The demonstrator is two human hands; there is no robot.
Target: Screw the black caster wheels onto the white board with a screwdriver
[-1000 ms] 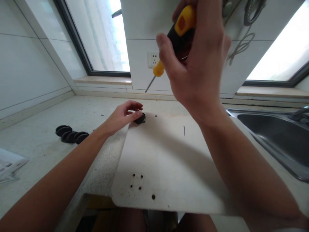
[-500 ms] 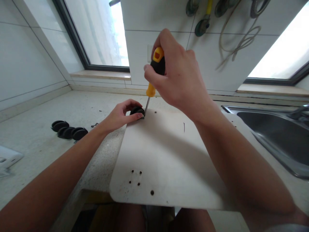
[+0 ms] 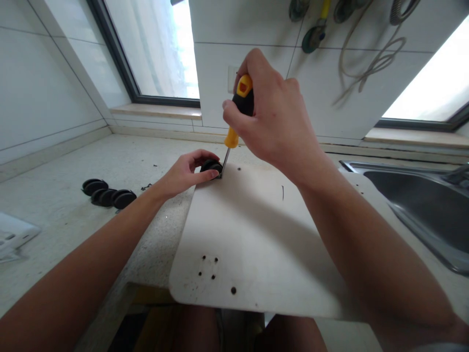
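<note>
My right hand (image 3: 273,110) is wrapped round the yellow and black handle of a screwdriver (image 3: 231,137), held nearly upright. Its shaft runs down to the base of a black caster wheel (image 3: 210,166) at the far left corner of a white board (image 3: 252,234). The exact seat of the tip is too small to make out. Thumb and fingers of my left hand (image 3: 185,175) grip that caster from the left. Near the board's front left corner is a group of small dark holes (image 3: 208,267), with a larger hole (image 3: 233,290) beside it.
Several loose black casters (image 3: 110,194) lie on the speckled counter (image 3: 58,166) to the left, with small screws (image 3: 146,187) nearby. A white plastic object (image 3: 16,234) sits at the far left. A steel sink (image 3: 421,205) is on the right. Pipe fittings and a cable (image 3: 377,63) are on the wall.
The whole view has shifted slightly, so things appear a little further right. Both hands keep their holds on the screwdriver and the caster.
</note>
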